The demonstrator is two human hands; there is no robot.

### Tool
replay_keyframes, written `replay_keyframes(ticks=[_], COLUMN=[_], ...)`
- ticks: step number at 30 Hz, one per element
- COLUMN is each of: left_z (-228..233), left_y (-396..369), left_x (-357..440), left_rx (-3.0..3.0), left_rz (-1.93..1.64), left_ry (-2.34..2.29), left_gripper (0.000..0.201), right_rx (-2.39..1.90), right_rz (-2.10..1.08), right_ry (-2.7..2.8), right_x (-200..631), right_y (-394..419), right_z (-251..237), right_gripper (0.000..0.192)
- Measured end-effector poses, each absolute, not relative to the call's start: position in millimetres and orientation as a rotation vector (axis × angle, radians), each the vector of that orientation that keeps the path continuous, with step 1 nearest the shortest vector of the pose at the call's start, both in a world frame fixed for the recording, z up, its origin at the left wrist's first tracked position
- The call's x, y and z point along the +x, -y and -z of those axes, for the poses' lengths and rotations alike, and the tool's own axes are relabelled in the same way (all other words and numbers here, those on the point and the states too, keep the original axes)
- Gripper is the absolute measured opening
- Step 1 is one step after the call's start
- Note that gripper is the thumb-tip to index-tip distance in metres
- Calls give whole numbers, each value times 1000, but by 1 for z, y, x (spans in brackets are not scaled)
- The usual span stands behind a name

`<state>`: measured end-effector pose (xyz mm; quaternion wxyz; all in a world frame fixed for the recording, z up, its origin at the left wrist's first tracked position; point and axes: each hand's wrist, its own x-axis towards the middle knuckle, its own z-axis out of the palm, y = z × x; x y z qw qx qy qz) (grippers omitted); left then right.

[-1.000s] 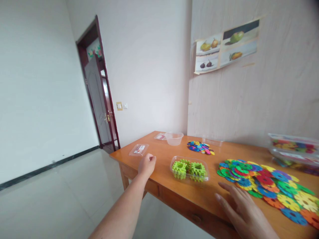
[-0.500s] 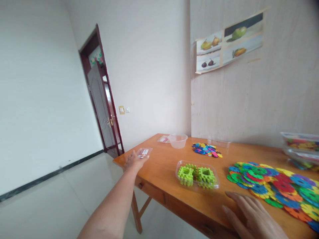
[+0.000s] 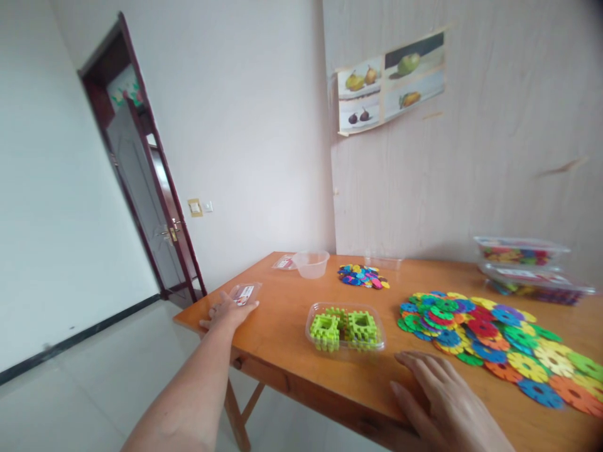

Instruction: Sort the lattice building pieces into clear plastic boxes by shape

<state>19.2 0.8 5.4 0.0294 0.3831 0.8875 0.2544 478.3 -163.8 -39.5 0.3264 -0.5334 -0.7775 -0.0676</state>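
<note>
**Left hand on labelled lid at table corner; right hand flat at near edge**

Right hand (image 3: pixel 443 402) lies open, palm down, on the wooden table (image 3: pixel 292 351) at its near edge, holding nothing. Just beyond: clear tray of green blocks (image 3: pixel 345 325) and a spread of coloured snowflake discs (image 3: pixel 494 339). Left hand (image 3: pixel 226 312), fingers spread, rests on a clear lid (image 3: pixel 245 293) at the left corner; its red-and-white label is unreadable. Farther back: clear bowl (image 3: pixel 311 263), small disc pile (image 3: pixel 362 276), stacked boxes (image 3: pixel 522 267). Bare floor lies left of the table.
</note>
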Motion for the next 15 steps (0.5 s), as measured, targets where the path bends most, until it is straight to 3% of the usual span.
replay_keyframes(ticks=[9,15], left_z=[-11,-27], left_y=[3,4], left_x=[19,42], left_rx=[1241,1588], left_rz=[-757,-1071], left_ry=[-2765,-2482], left_gripper=[115,111], right_rx=[-1404,-1401], right_rz=[147,83], right_ry=[2022,1990], right_x=[477,477], right_y=[166,166], right_z=[37,38], right_gripper=[38,39])
